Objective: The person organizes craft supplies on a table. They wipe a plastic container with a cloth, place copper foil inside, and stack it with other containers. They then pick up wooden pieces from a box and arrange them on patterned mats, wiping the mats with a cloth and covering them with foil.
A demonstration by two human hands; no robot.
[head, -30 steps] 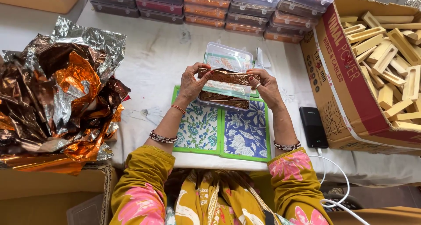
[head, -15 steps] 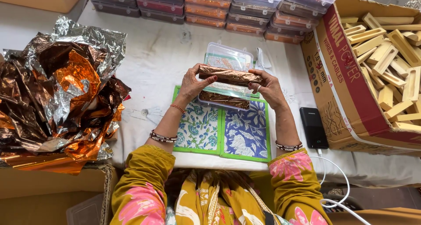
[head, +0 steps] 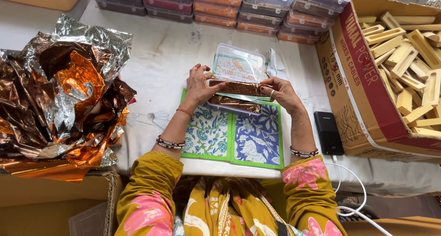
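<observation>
The foil-wrapped bar (head: 239, 87) lies with its long axis from left to right, held just above the open clear box (head: 235, 108), where another wrapped bar (head: 235, 103) already lies in the same direction. The left hand (head: 198, 85) pinches the left end, and the right hand (head: 281, 92) pinches the right end; both are equally near, fingers closed on the foil. Both forearms reach forward over the printed cloth mats (head: 232, 137). A heap of crumpled foil sheets (head: 59, 93) lies at the left, well apart.

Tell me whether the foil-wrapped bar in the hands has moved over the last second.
Yes. The foil-wrapped bar has come slightly down toward the open clear box, judged against the green-edged mats, between left hand and right hand.
</observation>
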